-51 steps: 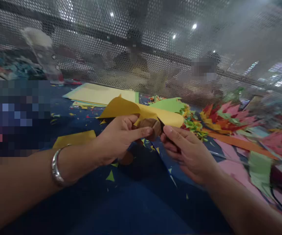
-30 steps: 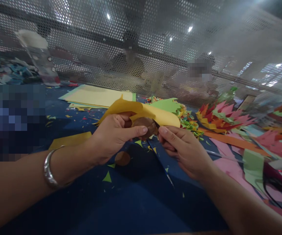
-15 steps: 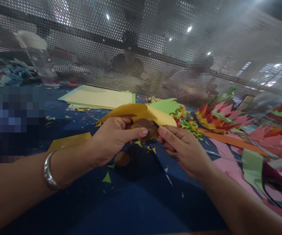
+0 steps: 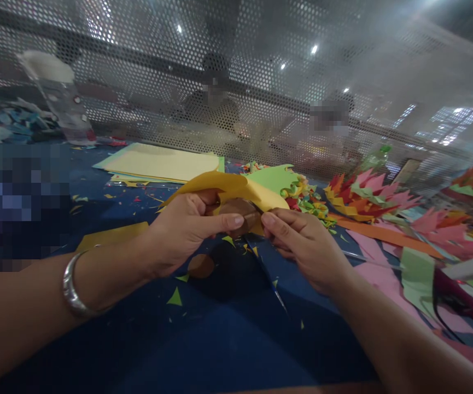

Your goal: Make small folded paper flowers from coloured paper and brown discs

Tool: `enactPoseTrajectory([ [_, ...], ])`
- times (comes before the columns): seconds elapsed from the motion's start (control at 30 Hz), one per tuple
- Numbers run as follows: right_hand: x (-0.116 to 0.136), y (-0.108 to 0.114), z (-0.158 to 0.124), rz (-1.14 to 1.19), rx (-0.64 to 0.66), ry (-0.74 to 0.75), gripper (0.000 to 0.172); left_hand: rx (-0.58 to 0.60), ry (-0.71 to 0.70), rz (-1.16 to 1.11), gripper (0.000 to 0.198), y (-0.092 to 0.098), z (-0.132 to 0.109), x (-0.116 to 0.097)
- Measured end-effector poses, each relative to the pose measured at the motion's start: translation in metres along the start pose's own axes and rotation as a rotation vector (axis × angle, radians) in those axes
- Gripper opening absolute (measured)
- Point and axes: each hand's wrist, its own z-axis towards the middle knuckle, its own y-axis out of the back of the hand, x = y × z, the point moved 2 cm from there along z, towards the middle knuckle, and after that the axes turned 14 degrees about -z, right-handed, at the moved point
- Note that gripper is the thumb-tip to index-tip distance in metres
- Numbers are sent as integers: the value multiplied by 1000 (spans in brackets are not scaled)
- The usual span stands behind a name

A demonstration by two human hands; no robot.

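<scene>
My left hand is closed, thumb over fingers, on a curved sheet of yellow paper that arches above both hands. A brown rounded piece shows under the paper beside my left thumb. My right hand pinches at the right end of the paper, thumb against fingers. A thin dark edge runs to its fingertips; I cannot make out what it is. Below, on the blue tabletop, lie a brown disc and a thin blue stick, with green paper scraps to the left.
Pale yellow sheets are stacked at the back left. Curled paper bits and a green sheet lie beyond my hands. Pink and orange cut paper fills the right side. People sit behind a perforated screen.
The whole view has shifted slightly, so things appear a little further left. My hands keep almost the same hold and position around the yellow paper.
</scene>
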Motion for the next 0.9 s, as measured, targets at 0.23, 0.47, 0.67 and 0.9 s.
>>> enactPoseTrajectory([
  [0.23, -1, 0, -1, 5, 1, 11, 43, -4, -10, 46, 28, 3, 1, -1],
  [0.47, -2, 0, 1, 4, 20, 23, 42, -6, 66, 31, 26, 2, 0, 0],
  [0.67, -3, 2, 0, -23, 34, 19, 41, -24, 113, 5, 22, 0, -1, -1],
  [0.9, -2, 4, 0, -110, 56, 53, 44, 61, 80, 47, 31, 4, 2, 0],
])
